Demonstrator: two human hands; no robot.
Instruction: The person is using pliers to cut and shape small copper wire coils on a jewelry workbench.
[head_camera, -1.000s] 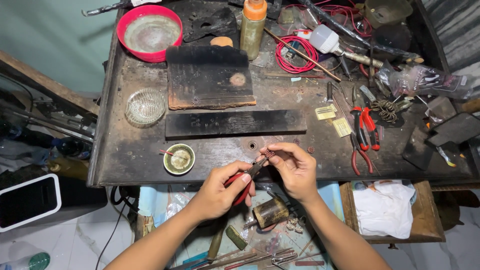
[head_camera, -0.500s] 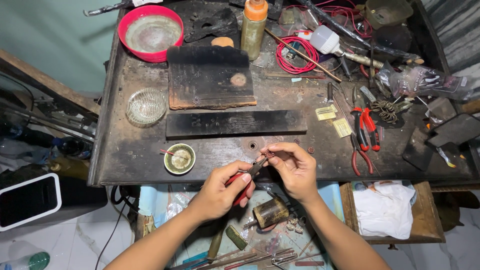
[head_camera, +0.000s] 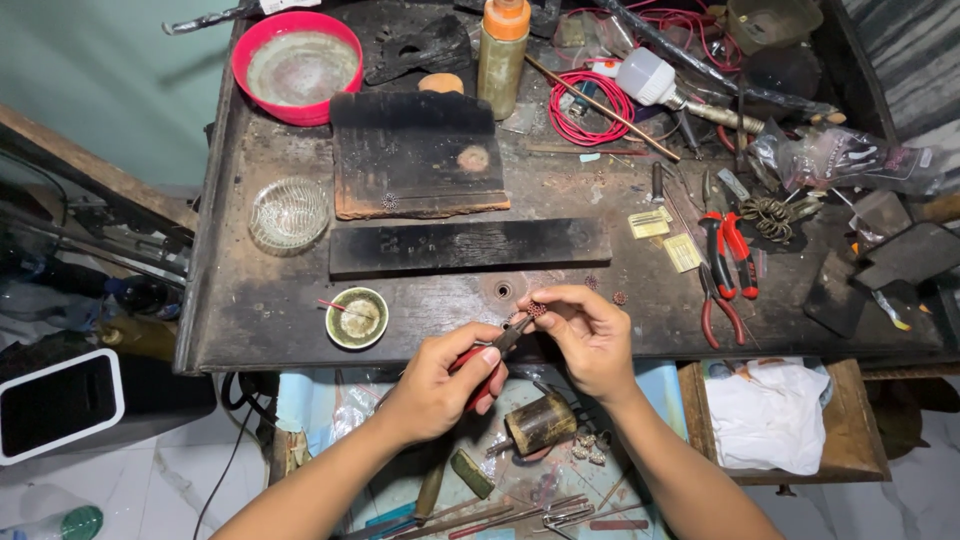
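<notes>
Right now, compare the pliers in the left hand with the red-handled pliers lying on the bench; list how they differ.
The held pliers are gripped in the left hand, while the bench pliers lie untouched at the right of the workbench. The held pliers' tips meet a small beaded piece pinched by the right hand; the bench pliers grip nothing. The held pliers are mostly hidden by fingers; the bench pliers show fully. Both have red handles.

You have two small yellow packets (head_camera: 665, 238) lying flat on bench right of centre, just left of red-handled pliers (head_camera: 727, 252); clear plastic bag (head_camera: 845, 158) crumpled at far right; orange-capped bottle (head_camera: 502, 45) upright at back, label too blurred to tell; dark screen in white frame (head_camera: 55, 402) on floor at your left
</notes>
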